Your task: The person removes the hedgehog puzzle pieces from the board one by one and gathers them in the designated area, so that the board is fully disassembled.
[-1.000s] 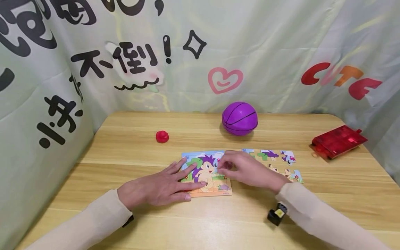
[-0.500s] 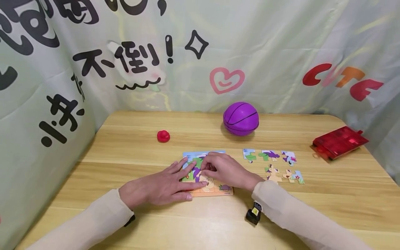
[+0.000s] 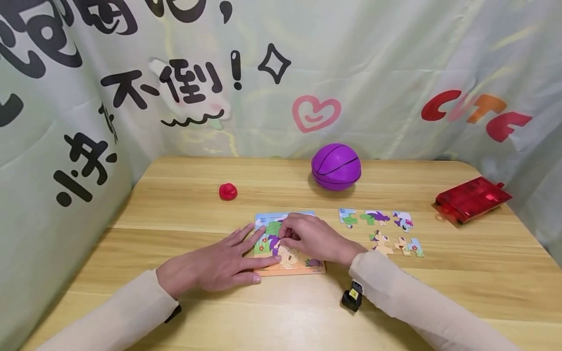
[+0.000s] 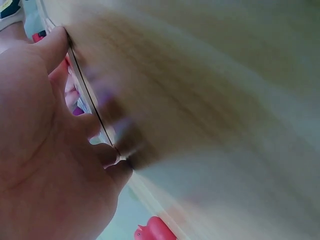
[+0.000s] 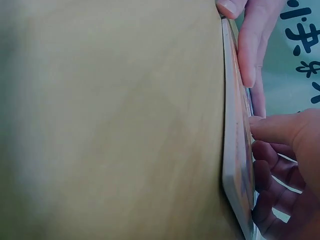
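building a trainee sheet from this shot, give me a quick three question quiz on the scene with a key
1. True or false: the small red toy touches the purple ball.
2. Multiple choice: which hand is spread over the left part of the puzzle board? a) left b) right c) neither
3. Count: in the head view, how many loose puzzle pieces make up the upper row?

Key:
1. False; they sit apart on the table.
2. a; the left hand has its fingers spread there.
3. Three.
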The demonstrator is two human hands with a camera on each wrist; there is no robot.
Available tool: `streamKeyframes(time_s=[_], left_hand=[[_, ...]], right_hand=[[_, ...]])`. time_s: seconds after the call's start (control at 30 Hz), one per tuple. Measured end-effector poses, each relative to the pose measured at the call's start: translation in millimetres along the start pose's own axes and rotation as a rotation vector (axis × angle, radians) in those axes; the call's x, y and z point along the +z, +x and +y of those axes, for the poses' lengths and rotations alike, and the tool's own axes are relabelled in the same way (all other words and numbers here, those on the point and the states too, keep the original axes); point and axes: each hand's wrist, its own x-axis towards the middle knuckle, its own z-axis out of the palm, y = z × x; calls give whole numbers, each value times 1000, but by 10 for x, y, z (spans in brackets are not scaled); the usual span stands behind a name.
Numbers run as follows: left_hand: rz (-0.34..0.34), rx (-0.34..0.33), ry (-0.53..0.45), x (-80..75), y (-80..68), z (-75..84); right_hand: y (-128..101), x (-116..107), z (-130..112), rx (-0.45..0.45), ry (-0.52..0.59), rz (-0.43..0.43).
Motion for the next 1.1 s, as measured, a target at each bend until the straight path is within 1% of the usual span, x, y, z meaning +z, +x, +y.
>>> streamKeyframes(time_s=[0.17, 0.33, 0.5, 0.6, 0.83, 1.0, 1.1], left_hand=[[-19, -10, -11, -9, -9, 3], [-36, -16, -23, -24, 4, 13], [-52, -27, -23, -37, 13, 18], [-64, -38, -34, -38, 10, 17], [-61, -42, -45, -29, 16, 17], [-47, -39, -49, -12, 6, 10], [-44, -40, -49, -3, 3, 10]], right_hand=[[21, 1, -20, -10, -10, -12], [11, -22, -15, -48, -12, -5], [-24, -79, 4, -54, -10, 16], [-76, -153, 41, -54, -12, 26], [-333, -449, 263, -4, 36, 106], [-578, -647, 442, 56, 20, 169], [-743, -718, 539, 63, -3, 218]])
